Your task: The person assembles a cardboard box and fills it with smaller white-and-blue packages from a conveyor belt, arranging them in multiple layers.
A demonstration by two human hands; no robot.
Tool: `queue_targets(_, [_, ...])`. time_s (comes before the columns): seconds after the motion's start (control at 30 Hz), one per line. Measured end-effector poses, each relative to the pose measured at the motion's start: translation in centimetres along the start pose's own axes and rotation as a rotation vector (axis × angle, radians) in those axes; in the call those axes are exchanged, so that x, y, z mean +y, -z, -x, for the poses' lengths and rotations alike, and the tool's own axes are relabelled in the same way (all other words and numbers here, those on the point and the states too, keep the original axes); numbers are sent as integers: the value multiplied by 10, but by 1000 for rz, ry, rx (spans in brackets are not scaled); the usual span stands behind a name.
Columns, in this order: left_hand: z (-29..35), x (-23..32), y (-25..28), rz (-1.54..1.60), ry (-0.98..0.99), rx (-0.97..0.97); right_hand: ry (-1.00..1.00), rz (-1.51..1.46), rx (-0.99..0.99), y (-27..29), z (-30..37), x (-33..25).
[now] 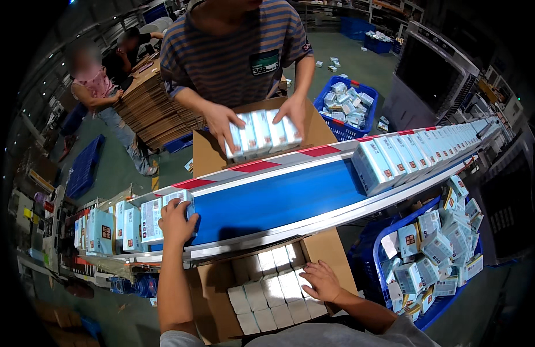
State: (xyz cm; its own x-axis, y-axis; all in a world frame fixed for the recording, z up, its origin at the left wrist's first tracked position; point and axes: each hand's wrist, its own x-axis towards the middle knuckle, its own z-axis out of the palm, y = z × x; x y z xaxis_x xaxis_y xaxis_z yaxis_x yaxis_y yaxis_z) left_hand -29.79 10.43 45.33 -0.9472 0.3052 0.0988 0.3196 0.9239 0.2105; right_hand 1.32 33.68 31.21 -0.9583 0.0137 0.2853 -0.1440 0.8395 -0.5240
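Observation:
My left hand (177, 222) is closed round a light-blue and white tissue pack (185, 198) on the left part of the blue conveyor belt (279, 194). Its fingers cover part of the pack's front. More upright tissue packs (128, 228) stand close together just left of that hand. My right hand (322, 280) lies with fingers spread over the right side of an open cardboard carton (212, 295), touching the packs inside. Rows of tissue packs (273, 292) fill much of this carton, their pale ends facing up.
Across the belt, a co-worker's hands (224, 124) hold several packs above another carton (206, 153). A long row of packs (418, 153) stands on the belt's right part. Blue baskets of loose packs stand right of my carton (371, 272) and behind the belt (368, 130). Flattened cardboard (149, 113) is stacked far left.

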Motion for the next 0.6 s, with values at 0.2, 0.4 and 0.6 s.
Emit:
queue_targets(0.2, [1, -5, 0, 34, 8, 13, -6, -19, -17, -2, -2, 1])
queue_targets(0.4, [-3, -14, -8, -16, -91, 73, 9, -139, 20, 4, 0, 7])
queue_targets(0.6, [-3, -15, -13, 0, -91, 77, 63, -135, 201, 58, -11, 14])
